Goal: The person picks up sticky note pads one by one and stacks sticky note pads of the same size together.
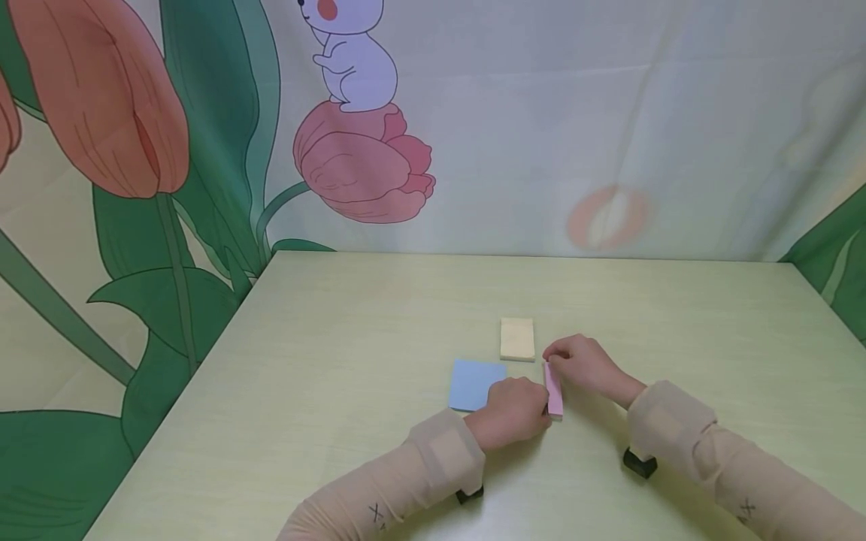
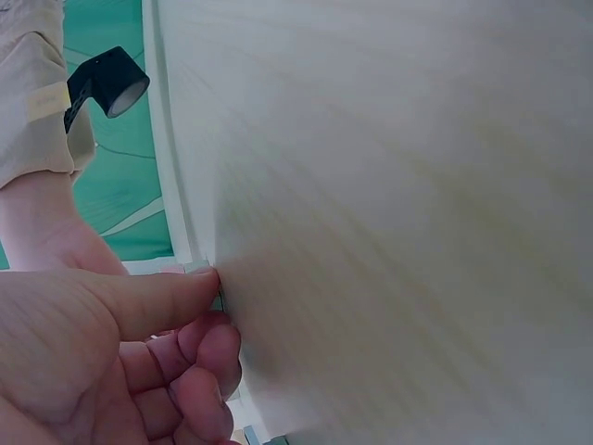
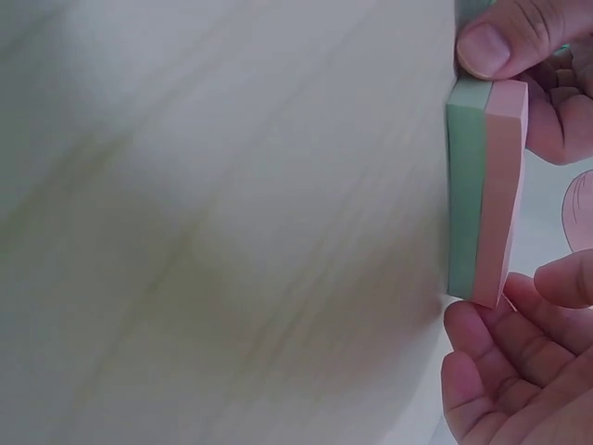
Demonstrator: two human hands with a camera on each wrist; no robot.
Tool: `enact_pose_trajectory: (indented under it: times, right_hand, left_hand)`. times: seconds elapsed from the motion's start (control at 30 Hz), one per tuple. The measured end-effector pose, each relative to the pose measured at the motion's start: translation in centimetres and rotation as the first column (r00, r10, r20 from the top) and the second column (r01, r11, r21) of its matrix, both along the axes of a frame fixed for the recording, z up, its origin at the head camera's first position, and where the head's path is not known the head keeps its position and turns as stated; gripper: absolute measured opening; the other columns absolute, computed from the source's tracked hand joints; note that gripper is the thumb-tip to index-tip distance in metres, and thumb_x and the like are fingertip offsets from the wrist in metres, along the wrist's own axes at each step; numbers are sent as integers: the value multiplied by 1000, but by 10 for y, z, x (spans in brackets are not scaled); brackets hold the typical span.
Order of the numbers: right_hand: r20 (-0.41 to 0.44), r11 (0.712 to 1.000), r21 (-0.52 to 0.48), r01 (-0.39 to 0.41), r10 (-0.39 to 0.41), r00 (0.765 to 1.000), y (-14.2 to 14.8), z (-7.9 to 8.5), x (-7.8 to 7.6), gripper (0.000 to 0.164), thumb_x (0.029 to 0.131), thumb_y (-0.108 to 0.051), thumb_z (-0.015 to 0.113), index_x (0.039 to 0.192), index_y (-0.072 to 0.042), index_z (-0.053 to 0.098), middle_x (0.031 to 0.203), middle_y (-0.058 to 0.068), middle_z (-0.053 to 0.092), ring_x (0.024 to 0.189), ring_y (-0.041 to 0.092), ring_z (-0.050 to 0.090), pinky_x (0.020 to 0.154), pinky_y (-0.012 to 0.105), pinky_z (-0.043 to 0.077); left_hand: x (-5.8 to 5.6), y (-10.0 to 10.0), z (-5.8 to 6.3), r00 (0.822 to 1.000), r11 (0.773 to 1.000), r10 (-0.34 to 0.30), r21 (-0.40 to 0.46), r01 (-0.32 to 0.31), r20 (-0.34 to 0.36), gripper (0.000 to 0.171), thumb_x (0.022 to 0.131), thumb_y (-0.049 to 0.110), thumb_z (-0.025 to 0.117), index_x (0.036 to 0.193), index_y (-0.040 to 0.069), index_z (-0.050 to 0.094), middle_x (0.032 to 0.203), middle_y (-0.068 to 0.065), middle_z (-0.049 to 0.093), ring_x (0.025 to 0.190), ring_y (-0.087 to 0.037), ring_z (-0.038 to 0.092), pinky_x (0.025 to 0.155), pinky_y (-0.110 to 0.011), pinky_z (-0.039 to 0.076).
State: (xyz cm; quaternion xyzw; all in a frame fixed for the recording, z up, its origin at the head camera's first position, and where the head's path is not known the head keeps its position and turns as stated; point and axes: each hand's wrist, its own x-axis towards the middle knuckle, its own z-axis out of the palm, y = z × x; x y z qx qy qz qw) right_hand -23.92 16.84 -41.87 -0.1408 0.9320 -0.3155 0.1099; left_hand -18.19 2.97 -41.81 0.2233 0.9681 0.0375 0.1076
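A narrow pink sticky note pad (image 1: 553,392) lies lengthwise between the two hands. In the right wrist view it sits flush on a green sticky note pad (image 3: 467,190) of the same length. My left hand (image 1: 516,409) pinches the stack's near end between thumb (image 2: 171,301) and fingers. At the far end, fingertips of my right hand (image 1: 587,366) touch the stack, loosely bent. The right thumb (image 3: 567,280) stands slightly apart from the pink side. A blue square sticky note pad (image 1: 472,383) is partly hidden behind the left hand.
A pale yellow pad (image 1: 517,340) lies beyond the blue one, left of the right hand. All rest on a light wood-grain table (image 1: 325,353). Behind its far edge hangs a cloth (image 1: 514,150) printed with tulips and a white animal. Dark wrist cameras (image 1: 639,463) hang below both sleeves.
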Motion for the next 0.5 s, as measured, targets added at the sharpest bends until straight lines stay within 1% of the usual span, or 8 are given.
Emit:
enact_pose_trajectory:
  times: [0.1,0.2,0.23,0.33,0.43,0.5]
  right_hand:
    - [17,1000,-4,7,-7,1000,0,1,1,25,85,-9,47,101,0,63,97,13,62,76,18,50,61,24,39]
    - [17,1000,-16,-8,8,1000,1,2,2,25,84,-10,47,100,1,63,96,13,62,76,19,50,62,24,39]
    - [0,1000,-20,-19,19,1000,1,2,3,24,84,-10,47,99,1,64,94,13,62,74,18,49,60,23,39]
    - [-11,999,-27,-38,38,999,2,2,4,24,84,-10,48,98,1,63,95,14,62,74,18,49,60,24,39]
    - [1,1000,-22,-22,22,1000,1,2,3,24,84,-9,47,99,1,64,97,14,62,75,18,49,61,25,38]
    - [27,1000,-12,-3,3,1000,0,1,2,25,85,-9,47,101,0,63,100,14,62,76,19,49,63,25,39]
  left_hand:
    - [0,0,0,1000,1000,-1,-2,1,0,24,83,33,58,66,16,54,55,3,44,49,-10,39,41,-25,33]
    - [0,0,0,1000,1000,-3,0,3,-5,25,83,33,58,65,16,54,55,3,45,49,-10,39,40,-25,33]
    - [0,0,1,1000,1000,-4,2,4,-6,25,83,33,59,65,16,54,55,3,45,48,-10,39,40,-25,33]
    - [1,0,1,1000,1000,-4,10,4,-3,25,83,32,59,65,16,54,54,3,44,48,-10,39,40,-24,32]
    - [1,0,1,1000,1000,-1,16,1,3,25,83,32,58,65,16,54,54,3,43,48,-10,38,40,-24,32]
    - [1,0,1,1000,1000,2,17,-2,5,25,83,32,59,65,16,54,54,3,43,48,-11,38,40,-24,32]
